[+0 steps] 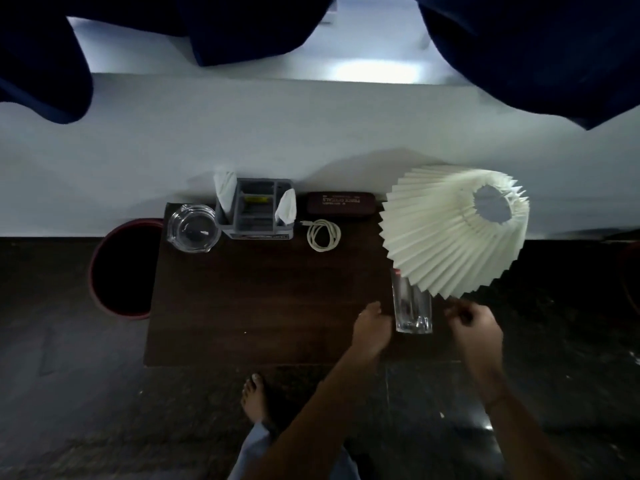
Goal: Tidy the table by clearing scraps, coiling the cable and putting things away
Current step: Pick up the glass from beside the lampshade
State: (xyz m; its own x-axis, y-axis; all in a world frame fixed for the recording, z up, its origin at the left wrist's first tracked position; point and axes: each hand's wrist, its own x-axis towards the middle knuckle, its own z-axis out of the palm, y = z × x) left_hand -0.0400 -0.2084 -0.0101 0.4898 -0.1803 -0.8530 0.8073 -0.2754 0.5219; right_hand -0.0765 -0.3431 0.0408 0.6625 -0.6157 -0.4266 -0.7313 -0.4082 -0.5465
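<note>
Taking the tall glass [413, 308] as reference point, items run from largest to smallest.

The dark wooden table [263, 306] carries everything; the glass stands near its front right corner. The pleated lampshade [453, 233] sits directly behind the glass and leans over it, its lower rim overlapping the glass top. Risk: any lift of the glass straight upward would likely strike the pleats and tip the lamp.

The round bin [121, 268] stands on the floor, well to the left of the glass, beyond the table edge. The grey organiser [256, 211], holding two white tissues, is far behind and left of the glass; the glass ashtray [194, 227] lies further left again. The dark spectacle case [341, 201] rests against the wall, behind and slightly left of the glass.

The cable [324, 234] lies already coiled, behind and left of the glass, in front of the case. Risk: the loops appear unsecured and could spring apart if snagged.

The left hand [372, 329] is just beside the glass, fingers curled, grasping nothing that I can see; contact with the glass cannot be confirmed. The right hand [476, 323] is close on the other side, fingers loosely bunched, apparently empty. Risk: hands closing from both sides in dim light could knock the glass over.
</note>
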